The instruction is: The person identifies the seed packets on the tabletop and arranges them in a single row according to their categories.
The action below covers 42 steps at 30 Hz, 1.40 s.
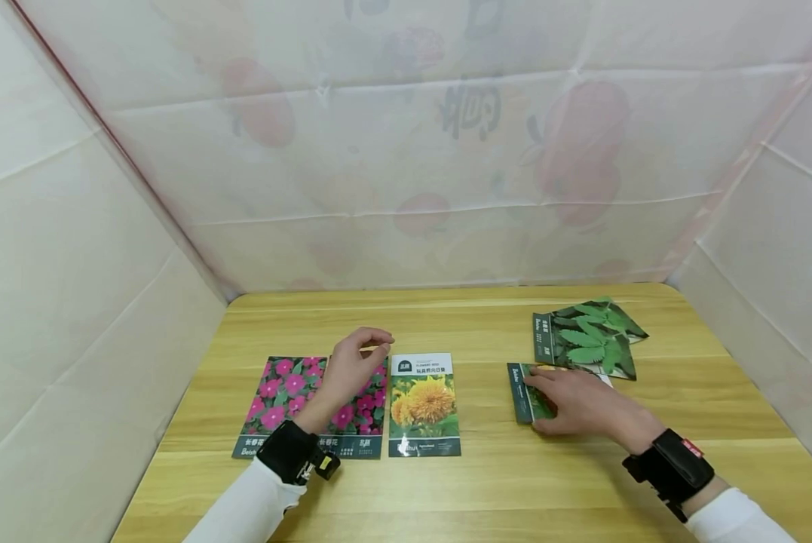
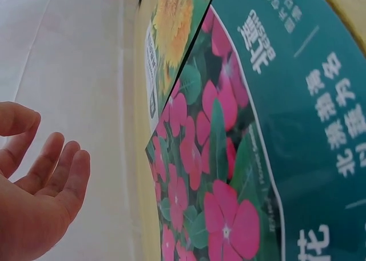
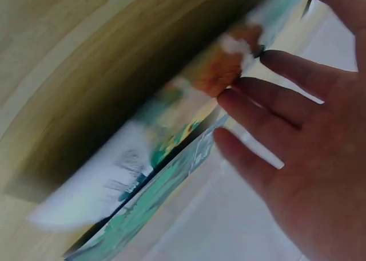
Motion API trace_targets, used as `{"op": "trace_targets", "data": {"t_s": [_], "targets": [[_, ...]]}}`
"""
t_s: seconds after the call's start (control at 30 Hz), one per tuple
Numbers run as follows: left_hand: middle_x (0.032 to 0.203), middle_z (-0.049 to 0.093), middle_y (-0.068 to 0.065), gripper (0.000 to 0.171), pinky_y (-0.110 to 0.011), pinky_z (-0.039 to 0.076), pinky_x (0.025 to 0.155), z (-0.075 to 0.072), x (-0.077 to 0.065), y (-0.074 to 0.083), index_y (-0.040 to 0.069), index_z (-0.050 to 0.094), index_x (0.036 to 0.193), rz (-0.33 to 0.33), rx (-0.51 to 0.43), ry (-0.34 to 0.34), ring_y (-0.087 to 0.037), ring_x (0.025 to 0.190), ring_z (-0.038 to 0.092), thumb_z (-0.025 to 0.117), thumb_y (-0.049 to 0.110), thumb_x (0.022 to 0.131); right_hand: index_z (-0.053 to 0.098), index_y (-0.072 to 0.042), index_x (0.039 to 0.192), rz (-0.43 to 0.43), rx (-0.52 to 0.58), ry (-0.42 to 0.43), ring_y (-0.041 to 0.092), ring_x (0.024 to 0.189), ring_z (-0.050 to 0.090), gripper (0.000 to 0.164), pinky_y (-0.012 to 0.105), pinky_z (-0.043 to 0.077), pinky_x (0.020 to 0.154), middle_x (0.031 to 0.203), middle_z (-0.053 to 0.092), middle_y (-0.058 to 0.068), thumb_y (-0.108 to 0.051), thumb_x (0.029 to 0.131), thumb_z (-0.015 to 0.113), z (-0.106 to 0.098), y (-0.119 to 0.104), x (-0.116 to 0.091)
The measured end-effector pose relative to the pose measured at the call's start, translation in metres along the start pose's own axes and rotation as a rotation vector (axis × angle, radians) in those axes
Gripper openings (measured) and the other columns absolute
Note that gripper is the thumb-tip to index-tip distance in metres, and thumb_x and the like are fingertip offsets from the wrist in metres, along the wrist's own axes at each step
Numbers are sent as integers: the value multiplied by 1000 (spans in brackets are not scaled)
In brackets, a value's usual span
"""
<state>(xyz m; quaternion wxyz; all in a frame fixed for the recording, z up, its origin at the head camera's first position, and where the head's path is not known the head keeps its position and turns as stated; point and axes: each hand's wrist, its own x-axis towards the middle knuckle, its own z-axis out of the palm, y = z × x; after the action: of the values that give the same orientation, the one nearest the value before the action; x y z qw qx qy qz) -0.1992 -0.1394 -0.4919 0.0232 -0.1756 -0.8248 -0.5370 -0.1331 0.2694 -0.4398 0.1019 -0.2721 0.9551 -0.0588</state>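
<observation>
My left hand (image 1: 347, 367) hovers over two seed packets with pink flowers (image 1: 286, 388), its fingers loosely bent and nothing in them. In the left wrist view, that hand (image 2: 40, 186) stands apart from the printed packet (image 2: 229, 158). A yellow-flower seed packet (image 1: 424, 407) lies just right of the pink ones. Over on the right, my right hand (image 1: 585, 400) grips another yellow-flower seed packet (image 1: 522, 396) across its width from above. Its fingertips touch that packet (image 3: 220, 72) in the right wrist view, where the packet is blurred and tilted above the wood.
Green-leaf seed packets (image 1: 585, 339) overlap at the back right, just beyond the right hand. Everything lies on a wooden table (image 1: 406, 498). Pale fabric walls (image 1: 406, 249) rise at the back and on both sides.
</observation>
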Motion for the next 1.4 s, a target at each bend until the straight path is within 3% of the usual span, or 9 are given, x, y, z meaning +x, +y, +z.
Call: {"op": "trace_targets", "data": {"t_s": [0.13,0.33,0.4,0.5,0.53,0.67,1.07,1.2,1.4], "targets": [[130,64,-8,30,-42,54,103,-5,-2,26,8,67,129,-16,-35,-4,-28,124,59,60,28,108,73,-10,127,-61,-24,124,28,105,71,45,46,61,85,125,71,11,-41,95,75,-3,-3,2],[131,63,-2,32,-35,54,101,3,3,-9,16,66,131,11,-7,14,-21,125,58,57,37,108,78,-10,106,-245,-136,483,15,78,70,15,32,60,63,94,74,2,-21,97,74,-14,-7,8],[131,63,0,33,-34,54,101,4,4,-10,18,66,131,2,-1,16,-20,125,58,57,41,108,78,-9,101,-289,-165,582,16,76,69,27,33,59,61,90,72,2,-28,107,61,-20,-9,10],[129,64,-4,28,-39,55,102,-2,2,17,13,68,128,-38,-11,4,-26,124,59,59,31,108,77,-8,99,-319,-187,672,18,78,69,56,35,60,64,91,71,3,-41,114,35,-29,-11,14],[128,65,-5,26,-40,54,103,-4,1,28,12,69,127,-68,-12,-1,-26,124,60,60,27,108,77,-7,99,-322,-187,690,19,78,69,63,36,60,64,91,71,4,-43,114,28,-31,-12,15],[126,66,-7,20,-41,55,103,-9,-1,58,10,71,123,-139,1,-15,-27,122,61,62,15,106,77,-6,100,-325,-159,718,23,81,67,29,38,59,68,92,69,5,-29,107,62,-41,-16,19],[128,66,-12,24,-39,54,102,2,-8,60,12,68,128,-66,-62,-90,-26,118,63,57,22,109,73,-5,112,-347,-35,842,28,100,62,25,35,50,90,106,67,9,-22,110,55,-61,-42,36],[131,65,-15,28,-47,52,103,8,-8,66,12,67,130,-130,-143,-144,-33,120,62,54,27,110,71,-5,115,-369,-18,873,28,104,61,20,31,46,96,109,66,10,-18,109,57,-63,-52,42],[138,58,-27,39,-51,48,111,16,-7,70,-1,59,136,-224,-425,-237,-40,127,58,50,28,112,71,-5,114,-394,-23,936,27,101,62,28,35,48,96,108,66,10,-23,112,50,-62,-62,50]]}}
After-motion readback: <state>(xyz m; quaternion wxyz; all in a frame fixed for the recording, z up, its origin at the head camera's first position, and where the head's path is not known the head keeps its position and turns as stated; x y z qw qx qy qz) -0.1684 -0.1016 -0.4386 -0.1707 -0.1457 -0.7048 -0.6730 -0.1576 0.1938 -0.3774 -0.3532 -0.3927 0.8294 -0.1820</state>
